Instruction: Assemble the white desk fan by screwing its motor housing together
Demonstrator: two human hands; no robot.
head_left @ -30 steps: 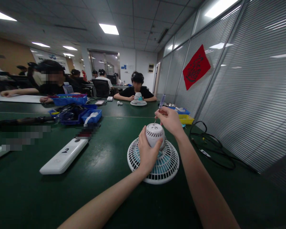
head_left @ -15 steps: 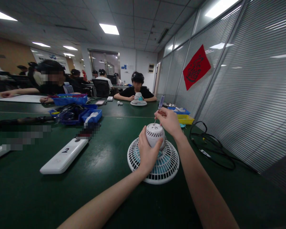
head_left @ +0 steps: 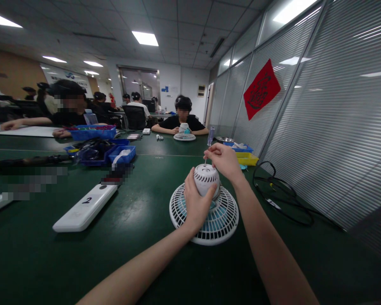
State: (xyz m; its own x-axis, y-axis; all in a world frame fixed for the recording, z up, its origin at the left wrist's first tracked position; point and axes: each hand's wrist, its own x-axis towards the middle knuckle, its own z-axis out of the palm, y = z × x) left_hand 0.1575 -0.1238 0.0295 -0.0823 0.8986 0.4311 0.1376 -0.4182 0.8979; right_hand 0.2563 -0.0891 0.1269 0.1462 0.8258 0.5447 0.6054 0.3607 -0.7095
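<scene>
A white fan with a round grille lies face down on the green table, its motor housing on top. My left hand is wrapped round the near left side of the housing. Above it, my right hand pinches a screwdriver, whose clear handle rises above the fingers. The screwdriver's shaft points down at the top of the housing; whether its tip sits in a hole is too small to tell. Pale blue blades show through the grille.
Blue trays with wires and parts stand at the left, near a white device marked 2. At the right are a yellow tray and a black cable. A person sits opposite with another fan.
The screwdriver's handle has shifted slightly left and leans less to the right. My right fingers have moved a little on it. The fan and my left hand stay put.
</scene>
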